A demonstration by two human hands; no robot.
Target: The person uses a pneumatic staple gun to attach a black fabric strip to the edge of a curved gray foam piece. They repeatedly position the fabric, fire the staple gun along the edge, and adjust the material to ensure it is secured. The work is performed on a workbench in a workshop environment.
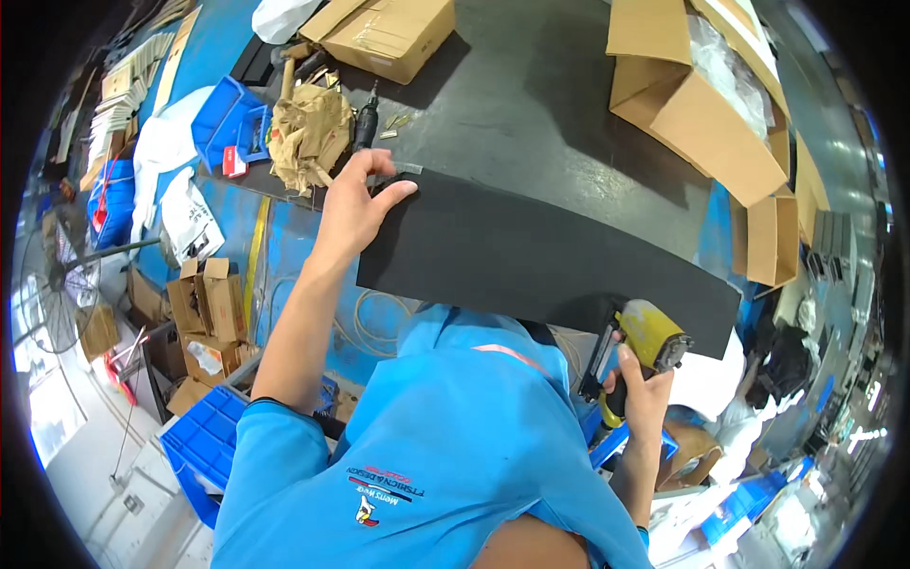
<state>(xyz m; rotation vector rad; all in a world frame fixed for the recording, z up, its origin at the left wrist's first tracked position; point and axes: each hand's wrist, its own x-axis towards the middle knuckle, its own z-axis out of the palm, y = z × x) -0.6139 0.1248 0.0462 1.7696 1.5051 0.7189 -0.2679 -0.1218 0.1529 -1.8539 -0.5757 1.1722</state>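
A long black board (531, 237) lies across the near edge of the table in front of me. My left hand (356, 204) grips its far left corner, thumb on the face and fingers curled at the edge. Beside the fingertips a small, shiny flat piece (409, 169) sits at the board's edge; I cannot tell whether I touch it. My right hand (643, 384) is wrapped around the handle of a yellow and black nail gun (654, 332). The gun's nose end lies over or close by the board's near edge, toward its right end; contact cannot be made out.
Past my left hand are a black power screwdriver (366, 123), crumpled brown paper (308, 133), a hammer (287, 76) and a blue bin (226, 114). Cardboard boxes (384, 38) stand on the dark tabletop (531, 95), with a larger open carton (701, 123) at right. A hose (365, 318) hangs below.
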